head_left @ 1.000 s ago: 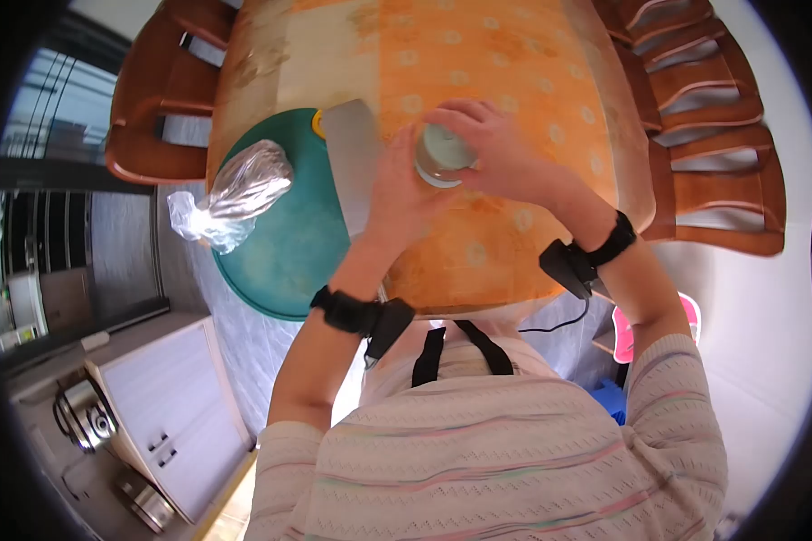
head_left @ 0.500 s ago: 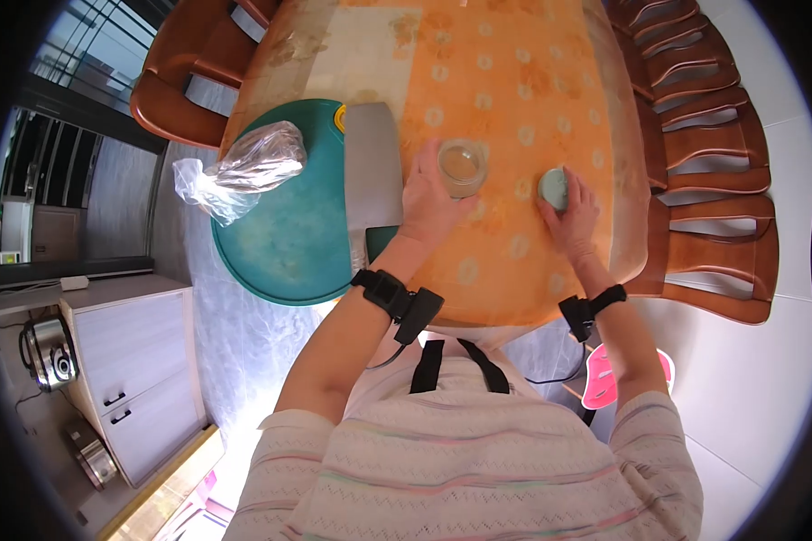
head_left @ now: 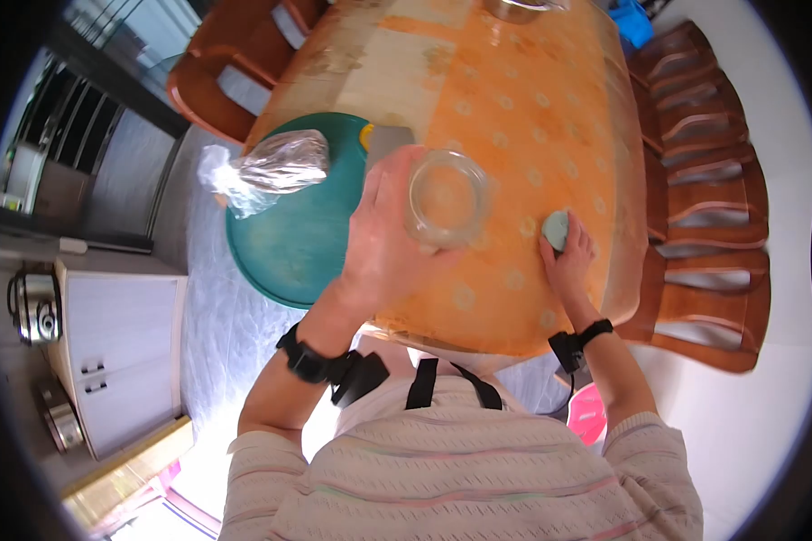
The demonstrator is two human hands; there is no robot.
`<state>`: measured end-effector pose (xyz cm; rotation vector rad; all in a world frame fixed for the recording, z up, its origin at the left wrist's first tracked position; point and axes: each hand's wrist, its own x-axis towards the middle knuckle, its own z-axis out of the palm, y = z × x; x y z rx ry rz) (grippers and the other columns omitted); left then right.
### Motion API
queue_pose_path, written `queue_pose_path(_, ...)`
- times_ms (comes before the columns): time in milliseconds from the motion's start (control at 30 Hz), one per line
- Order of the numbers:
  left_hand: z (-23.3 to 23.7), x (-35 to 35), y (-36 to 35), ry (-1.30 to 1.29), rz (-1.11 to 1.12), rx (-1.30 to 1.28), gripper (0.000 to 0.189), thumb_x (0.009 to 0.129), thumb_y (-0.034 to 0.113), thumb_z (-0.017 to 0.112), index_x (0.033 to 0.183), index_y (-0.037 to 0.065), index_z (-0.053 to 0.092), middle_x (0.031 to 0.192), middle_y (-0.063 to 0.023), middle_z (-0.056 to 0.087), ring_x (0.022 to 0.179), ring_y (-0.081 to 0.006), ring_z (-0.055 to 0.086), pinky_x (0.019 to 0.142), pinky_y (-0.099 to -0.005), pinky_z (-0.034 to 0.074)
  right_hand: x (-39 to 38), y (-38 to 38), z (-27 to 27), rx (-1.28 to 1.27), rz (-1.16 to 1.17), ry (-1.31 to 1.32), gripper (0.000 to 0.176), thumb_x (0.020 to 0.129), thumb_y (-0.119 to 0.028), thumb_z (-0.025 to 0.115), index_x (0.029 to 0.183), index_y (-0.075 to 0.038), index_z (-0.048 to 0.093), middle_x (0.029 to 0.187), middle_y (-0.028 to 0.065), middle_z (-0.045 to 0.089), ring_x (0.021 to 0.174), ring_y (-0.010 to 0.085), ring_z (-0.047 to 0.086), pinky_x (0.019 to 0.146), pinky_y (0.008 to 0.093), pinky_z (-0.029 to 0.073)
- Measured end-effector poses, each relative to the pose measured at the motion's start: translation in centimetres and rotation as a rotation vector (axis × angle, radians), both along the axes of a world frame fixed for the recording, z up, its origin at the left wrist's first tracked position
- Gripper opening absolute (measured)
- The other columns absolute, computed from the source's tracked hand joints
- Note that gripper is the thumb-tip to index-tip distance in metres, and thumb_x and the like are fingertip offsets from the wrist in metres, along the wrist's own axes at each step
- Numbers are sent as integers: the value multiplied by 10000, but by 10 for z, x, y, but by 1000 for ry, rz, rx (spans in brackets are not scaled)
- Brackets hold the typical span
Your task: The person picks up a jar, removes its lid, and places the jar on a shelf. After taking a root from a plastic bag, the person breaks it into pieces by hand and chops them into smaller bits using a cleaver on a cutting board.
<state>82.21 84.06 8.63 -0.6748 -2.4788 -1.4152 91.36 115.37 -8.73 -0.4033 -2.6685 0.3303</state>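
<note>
A round green tray (head_left: 289,243) lies on the left part of the orange-clothed table (head_left: 514,108), overhanging its left edge. A clear plastic bag (head_left: 271,167) with something wrapped inside lies across the tray's far left rim. Wooden chairs (head_left: 704,171) line the right side of the table, and another chair (head_left: 235,72) stands at the far left corner. Nothing lies between my two hands but bare cloth.

My left hand (head_left: 383,243) is wrapped around a glass jar (head_left: 448,200), held up off the table just right of the tray. The jar's open mouth faces up towards me, so its long axis runs nearly straight at the camera. My right hand (head_left: 570,261) rests near the table's right edge, fingertips laid on a pale green lid (head_left: 556,230) that lies flat on the cloth. I cannot tell whether they grip it or only touch it.

My left hand hides most of a grey blade (head_left: 388,140) on the tray's far right part. A metal bowl (head_left: 514,9) at the far end is cut off by the frame.
</note>
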Motion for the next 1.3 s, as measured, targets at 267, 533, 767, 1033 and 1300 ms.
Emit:
queue_pose_path(267, 114, 52, -97, 325, -164, -5, 910, 540, 153, 882, 1292, -9, 397, 1230, -243, 512, 1100, -329, 543, 897, -405, 471, -2, 9, -4, 7, 78, 17, 654, 799, -328, 680, 1335, -47, 432, 1253, 188, 528, 1135, 383, 496, 934, 492, 388)
queue_pose_path(533, 156, 126, -101, 553, 452, -14, 602, 734, 317, 748, 1233, 159, 451, 1025, -148, 558, 841, -269, 555, 730, -353, 522, 1, 10, -2, 75, 28, -63, 664, 841, -367, 627, 1402, -127, 367, 1304, 157, 491, 1155, 392, 457, 914, 507, 388)
queue_pose_path(767, 170, 188, -140, 711, 694, -221, 540, 767, 321, 707, 1220, 185, 445, 956, -106, 575, 786, -271, 557, 684, -374, 524, -3, 21, -15, 121, 25, -60, 654, 871, -405, 581, 1399, -90, 357, 1305, 170, 490, 1154, 398, 464, 916, 515, 398)
queue_pose_path(1033, 203, 251, -140, 482, 742, -180, 371, 928, 325, 426, 1108, 13, 516, 946, -99, 596, 812, -199, 580, 823, -299, 478, 0, 1, 10, 150, -3, -102, 651, 876, -436, 566, 1391, -91, 366, 1294, 184, 498, 1155, 394, 476, 916, 522, 408)
queue_pose_path(1300, 213, 350, -159, 27, 1023, -356, 319, 965, 261, 375, 1032, -4, 540, 1028, -83, 595, 873, -136, 596, 892, -236, 458, 1, 9, 2, 96, 56, -17, 643, 870, -419, 577, 1393, -110, 365, 1287, 182, 505, 1181, 375, 472, 935, 503, 420)
